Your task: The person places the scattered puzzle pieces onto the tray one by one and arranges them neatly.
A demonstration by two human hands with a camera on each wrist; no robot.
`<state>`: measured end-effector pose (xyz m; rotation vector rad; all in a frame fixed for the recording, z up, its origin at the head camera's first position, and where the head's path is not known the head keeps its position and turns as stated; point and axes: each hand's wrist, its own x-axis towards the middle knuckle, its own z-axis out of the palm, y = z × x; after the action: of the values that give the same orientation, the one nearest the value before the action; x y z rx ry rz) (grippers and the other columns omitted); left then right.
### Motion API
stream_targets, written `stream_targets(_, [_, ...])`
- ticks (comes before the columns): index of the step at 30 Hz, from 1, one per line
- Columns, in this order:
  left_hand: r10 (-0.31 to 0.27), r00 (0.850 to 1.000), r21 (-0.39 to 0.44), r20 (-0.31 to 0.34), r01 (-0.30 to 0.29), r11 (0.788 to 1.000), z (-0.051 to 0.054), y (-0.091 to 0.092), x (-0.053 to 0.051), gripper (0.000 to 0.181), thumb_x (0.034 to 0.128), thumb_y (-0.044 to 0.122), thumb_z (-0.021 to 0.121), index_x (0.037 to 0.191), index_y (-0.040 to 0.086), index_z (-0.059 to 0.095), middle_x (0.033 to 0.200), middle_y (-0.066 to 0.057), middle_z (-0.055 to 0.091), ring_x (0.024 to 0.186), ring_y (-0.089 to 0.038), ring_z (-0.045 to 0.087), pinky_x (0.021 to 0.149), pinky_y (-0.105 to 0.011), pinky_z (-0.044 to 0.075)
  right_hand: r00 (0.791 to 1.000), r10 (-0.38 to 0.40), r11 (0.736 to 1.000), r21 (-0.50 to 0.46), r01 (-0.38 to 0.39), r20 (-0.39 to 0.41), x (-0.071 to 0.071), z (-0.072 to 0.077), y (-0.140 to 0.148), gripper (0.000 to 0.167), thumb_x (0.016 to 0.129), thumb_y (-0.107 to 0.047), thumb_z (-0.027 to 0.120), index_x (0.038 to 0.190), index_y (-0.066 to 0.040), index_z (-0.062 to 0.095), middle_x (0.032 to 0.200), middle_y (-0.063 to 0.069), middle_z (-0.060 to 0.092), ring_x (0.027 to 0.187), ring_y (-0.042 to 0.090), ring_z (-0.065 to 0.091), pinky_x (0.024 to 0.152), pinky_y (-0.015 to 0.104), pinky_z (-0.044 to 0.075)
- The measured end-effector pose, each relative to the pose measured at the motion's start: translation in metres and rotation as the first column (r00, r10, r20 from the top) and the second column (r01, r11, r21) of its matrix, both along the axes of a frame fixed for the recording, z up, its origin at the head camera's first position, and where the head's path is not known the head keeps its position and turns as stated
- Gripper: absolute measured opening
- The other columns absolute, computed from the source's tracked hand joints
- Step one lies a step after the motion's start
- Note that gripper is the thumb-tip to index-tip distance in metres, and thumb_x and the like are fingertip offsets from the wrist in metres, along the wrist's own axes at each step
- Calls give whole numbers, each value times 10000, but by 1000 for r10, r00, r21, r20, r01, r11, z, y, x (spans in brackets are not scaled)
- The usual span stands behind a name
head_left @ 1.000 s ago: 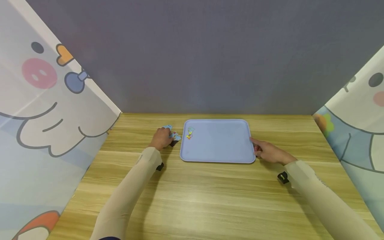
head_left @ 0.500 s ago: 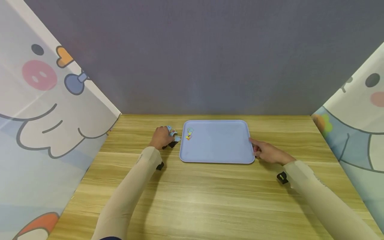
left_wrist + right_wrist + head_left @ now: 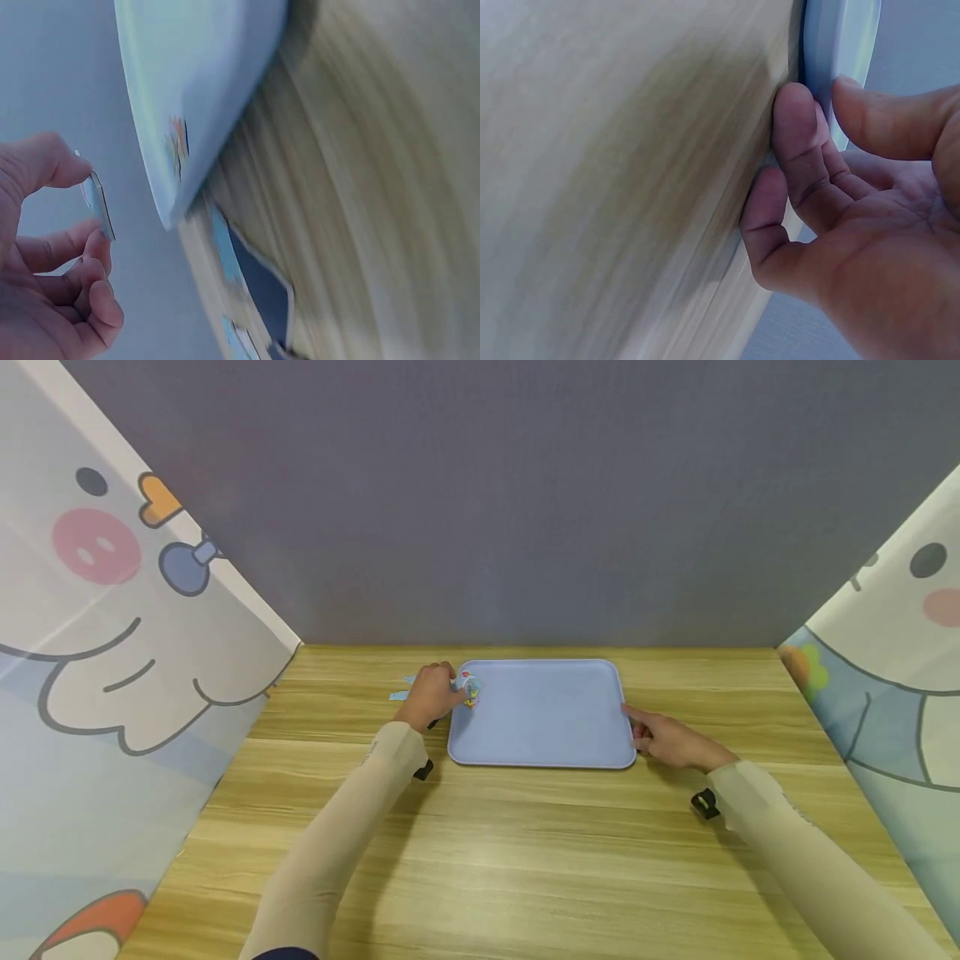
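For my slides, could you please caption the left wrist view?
Left hand pinching a thin piece near the tray.

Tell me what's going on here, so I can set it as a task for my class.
A person sits or stands at a wooden table, working with both hands. The left hand pinches a thin light-blue piece, which looks raised by the tray's left end. The right hand holds the right rim of the blue tray. One small colourful piece lies on the tray near its left end, and more pieces lie on the table to its left.
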<state>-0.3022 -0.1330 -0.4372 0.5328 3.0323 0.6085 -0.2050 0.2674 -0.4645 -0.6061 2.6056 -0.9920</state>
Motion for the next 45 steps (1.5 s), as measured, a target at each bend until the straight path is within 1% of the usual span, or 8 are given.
stream_targets(7, [5,999,-49,45,-3,999,-8,29,-5,205,816,195,676,877,5,626,818,-86,589,757,-219,498,717,-348,430,1000,2,1000,-6,-2,-6,1,-1,2,614,889,85,535,1404,173,212,825,66,505,709,155,457,593,246,401])
stream_targets(11, [38,995,-105,94,-28,994,-9,46,-5,282,828,205,675,978,-13,577,792,-96,555,729,-229,506,671,-361,443,1000,-1,1000,1,1,-6,0,-4,2,614,893,75,534,1409,165,213,833,65,514,717,153,464,602,247,406])
stream_targets(17, [65,992,-163,109,-47,986,-11,65,-4,410,835,214,675,1129,-46,555,826,-117,583,732,-236,556,659,-365,476,1000,-9,1000,3,9,1,-2,-5,0,615,894,70,533,1414,155,216,836,68,522,724,162,472,611,248,415])
stream_targets(27, [72,992,-201,101,-50,978,-10,84,-5,215,840,212,673,879,10,609,785,-111,605,672,-235,559,609,-360,472,1000,-3,1000,-6,3,-6,0,-3,0,620,889,79,542,1400,178,205,828,80,505,713,161,459,607,250,415])
stream_targets(35, [84,988,-181,127,-60,982,-10,88,-9,284,865,163,637,638,101,477,604,-32,488,559,-190,476,518,-310,413,1000,-13,1000,-7,13,2,1,-1,-1,619,891,72,534,1406,169,205,829,70,506,721,164,463,610,252,417])
stream_targets(39, [88,991,-165,102,-70,984,-7,85,-7,356,892,186,610,593,109,433,542,-11,414,515,-171,414,506,-305,380,1000,-16,1000,-11,16,10,0,-2,-2,623,890,76,533,1408,168,199,823,68,503,719,168,463,605,252,417])
stream_targets(42, [93,991,-141,101,-78,987,-5,79,-7,319,922,228,587,655,74,505,567,-28,444,525,-171,409,518,-307,381,1000,-17,1000,-7,17,7,1,-1,-2,625,887,79,535,1407,170,199,820,70,503,719,170,463,608,251,416])
stream_targets(45, [114,985,-112,129,-100,989,-1,71,-8,257,934,242,574,870,-7,587,690,-78,538,588,-190,468,552,-318,422,1000,-18,1000,1,18,6,2,-1,-1,625,891,73,537,1408,168,200,822,75,502,717,168,460,608,254,411])
